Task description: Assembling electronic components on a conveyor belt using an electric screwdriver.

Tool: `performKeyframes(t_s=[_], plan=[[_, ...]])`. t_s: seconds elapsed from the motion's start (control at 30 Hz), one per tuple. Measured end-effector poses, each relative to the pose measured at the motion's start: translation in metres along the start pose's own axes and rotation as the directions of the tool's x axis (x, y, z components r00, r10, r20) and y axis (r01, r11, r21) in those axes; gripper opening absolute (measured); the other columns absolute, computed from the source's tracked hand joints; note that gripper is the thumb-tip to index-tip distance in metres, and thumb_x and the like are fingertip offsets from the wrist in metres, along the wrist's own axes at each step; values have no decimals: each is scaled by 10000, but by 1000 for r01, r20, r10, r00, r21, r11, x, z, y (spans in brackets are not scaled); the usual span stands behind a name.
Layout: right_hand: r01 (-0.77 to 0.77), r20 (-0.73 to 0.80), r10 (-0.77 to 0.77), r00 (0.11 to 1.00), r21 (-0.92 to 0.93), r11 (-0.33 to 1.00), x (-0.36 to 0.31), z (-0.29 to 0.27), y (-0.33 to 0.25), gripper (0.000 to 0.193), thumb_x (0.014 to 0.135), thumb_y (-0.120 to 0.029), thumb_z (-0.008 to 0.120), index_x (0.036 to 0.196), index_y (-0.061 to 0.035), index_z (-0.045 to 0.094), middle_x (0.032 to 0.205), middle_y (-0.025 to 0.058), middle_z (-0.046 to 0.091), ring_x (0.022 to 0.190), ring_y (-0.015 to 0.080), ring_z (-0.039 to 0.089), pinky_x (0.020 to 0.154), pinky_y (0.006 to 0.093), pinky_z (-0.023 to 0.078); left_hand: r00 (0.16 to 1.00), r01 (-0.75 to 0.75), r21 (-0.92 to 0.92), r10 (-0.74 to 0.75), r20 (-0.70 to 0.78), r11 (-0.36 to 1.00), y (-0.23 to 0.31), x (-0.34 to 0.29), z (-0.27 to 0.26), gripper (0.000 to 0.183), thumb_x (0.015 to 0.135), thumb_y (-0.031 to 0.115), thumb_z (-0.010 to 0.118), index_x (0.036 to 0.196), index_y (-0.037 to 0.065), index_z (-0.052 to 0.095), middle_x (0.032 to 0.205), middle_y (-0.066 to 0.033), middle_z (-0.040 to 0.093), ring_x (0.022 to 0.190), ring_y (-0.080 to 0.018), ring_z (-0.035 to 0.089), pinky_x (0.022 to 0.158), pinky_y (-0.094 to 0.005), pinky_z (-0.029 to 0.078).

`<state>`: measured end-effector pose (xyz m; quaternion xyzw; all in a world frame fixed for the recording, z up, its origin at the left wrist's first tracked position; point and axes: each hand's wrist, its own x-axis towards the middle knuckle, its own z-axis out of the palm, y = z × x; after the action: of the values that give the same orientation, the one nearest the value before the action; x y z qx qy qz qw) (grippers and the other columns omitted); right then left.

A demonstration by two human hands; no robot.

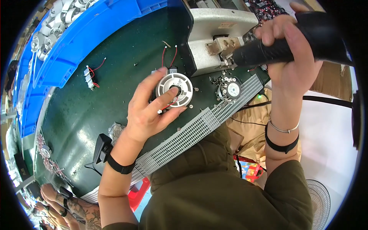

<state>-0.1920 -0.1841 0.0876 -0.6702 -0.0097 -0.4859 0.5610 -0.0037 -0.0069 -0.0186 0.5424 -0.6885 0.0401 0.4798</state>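
Observation:
My left hand (147, 103) holds a white round plastic housing (188, 86) down on the green table. One finger presses into the housing's middle, and the others lie around its rim. Red wires (163, 57) with small white plugs stick out beyond it. In my right hand (293, 50), held up at the far right, is a thick black electric screwdriver (264, 53). Its tip points left, at the metal outlet (227, 57) of a grey screw feeder (212, 25); whether they touch I cannot tell. Small screws cling to a round magnet (233, 90) below the feeder.
A blue bin (96, 27) runs along the far left, beside a heap of white plastic parts (57, 28). A small wired motor (89, 78) lies on the table. Grey perforated strip (184, 143) lines the near edge. Another person's tattooed arm (78, 205) shows at lower left.

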Motion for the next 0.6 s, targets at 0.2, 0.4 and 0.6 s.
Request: performKeyframes(t_s=[0.2,0.4,0.6], plan=[[-172,87,162,983,127,977,10,-3,-29,196,875,-171,373,970,-25,463,887,76,451,800,193,454,817,393,370,999,11,120,-16,37,993,6,2,2,413,555,226,808,909,105,634,1087,-154,569,909,-309,584,726,-373,485],[-107,312,35,949,218,970,34,48,-1,187,872,-185,359,933,-23,430,901,61,436,793,175,439,796,362,361,998,41,129,-35,-46,991,9,-4,2,375,571,197,787,896,107,623,1046,-130,576,839,-279,584,704,-363,482],[-115,-119,112,987,-20,993,32,104,-6,499,769,-111,537,1180,81,327,631,92,519,491,190,531,517,307,467,998,43,130,-36,-61,991,10,-1,5,302,604,219,758,855,113,628,1037,-104,572,766,-259,575,668,-341,474]])
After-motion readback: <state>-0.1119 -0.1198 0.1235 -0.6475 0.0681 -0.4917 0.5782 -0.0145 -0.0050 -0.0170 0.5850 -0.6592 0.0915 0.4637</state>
